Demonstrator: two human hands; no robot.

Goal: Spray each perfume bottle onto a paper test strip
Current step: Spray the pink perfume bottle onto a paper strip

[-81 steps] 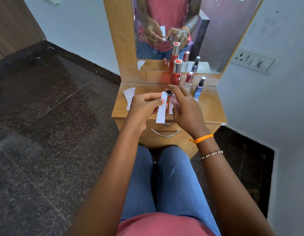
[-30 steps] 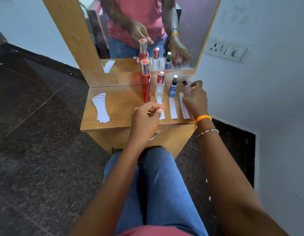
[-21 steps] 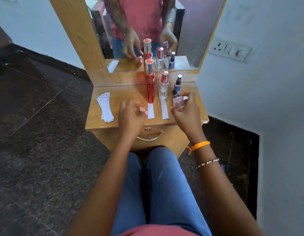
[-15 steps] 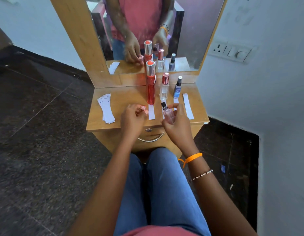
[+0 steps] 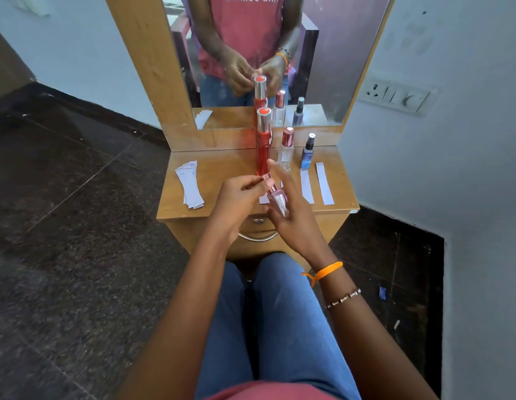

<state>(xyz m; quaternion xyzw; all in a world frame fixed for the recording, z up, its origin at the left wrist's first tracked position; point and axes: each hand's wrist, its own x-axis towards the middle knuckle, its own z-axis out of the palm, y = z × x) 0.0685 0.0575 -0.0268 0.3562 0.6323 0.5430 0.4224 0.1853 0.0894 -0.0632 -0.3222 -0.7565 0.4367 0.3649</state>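
Bottle: small pink bottle (image 5: 277, 199) held over the table (image 5: 222, 168) edge, long axis tilted, top leaning up-left.
Right hand (image 5: 291, 215): cradles its base, fingers spread.
Left hand (image 5: 239, 194): fingertips pinch the cap (image 5: 267, 177), apparently pressing it on.

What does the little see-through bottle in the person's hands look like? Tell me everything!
The small clear glass perfume bottle has a shiny pink metallic cap on top and pinkish glints in its body. It is tilted, cap leaning up and to the left, above the front edge of the wooden dressing table. The right hand holds its body, and the left hand pinches the cap.
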